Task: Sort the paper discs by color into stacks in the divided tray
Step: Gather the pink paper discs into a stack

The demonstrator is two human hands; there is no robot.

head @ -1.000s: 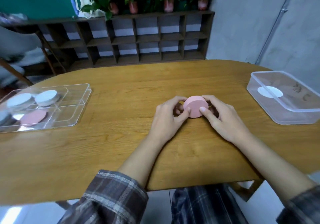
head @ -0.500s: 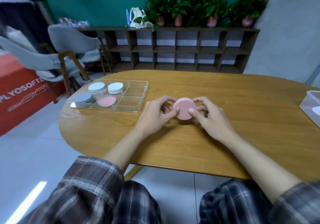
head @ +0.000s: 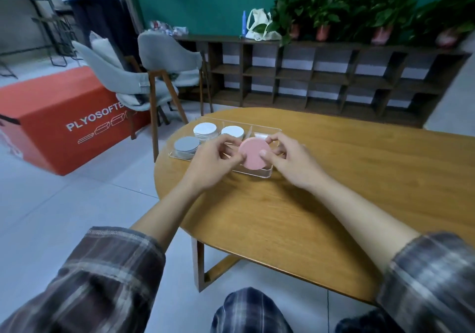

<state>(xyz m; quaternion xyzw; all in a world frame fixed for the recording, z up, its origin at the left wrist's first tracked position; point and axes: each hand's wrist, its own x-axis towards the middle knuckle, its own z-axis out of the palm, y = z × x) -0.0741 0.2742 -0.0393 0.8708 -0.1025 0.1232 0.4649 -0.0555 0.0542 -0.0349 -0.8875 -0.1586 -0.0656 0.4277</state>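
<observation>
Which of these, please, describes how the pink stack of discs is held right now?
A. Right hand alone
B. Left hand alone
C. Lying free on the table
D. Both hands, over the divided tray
D: the left hand and right hand pinch the pink stack from either side, in front of the divided tray.

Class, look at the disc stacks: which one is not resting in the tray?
The pink stack, held between the left hand and right hand; the grey stack and two white stacks sit in compartments.
</observation>
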